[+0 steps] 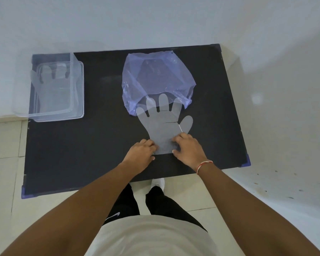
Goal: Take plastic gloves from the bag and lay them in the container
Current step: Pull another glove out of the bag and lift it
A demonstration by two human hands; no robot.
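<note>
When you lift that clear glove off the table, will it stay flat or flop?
Likely flop: the glove looks film-thin, the table showing through. Probably very light, so it may drift. Both hands, left and right, pinching its cuff should help.

So the work surface is a flat black rectangular desk (92, 145) with a matte top. Little purple plastic corner caps (246, 162) sit on its near corners, one at the near right corner and another at the near left. Under and around it the floor is pale cream square tiles (4, 174) with thin grout lines. The floor off the desk's right edge has a scatter of small dark specks (292, 197). Beyond the desk's far edge it's just a plain pale blue-white wall (155, 19).
</note>
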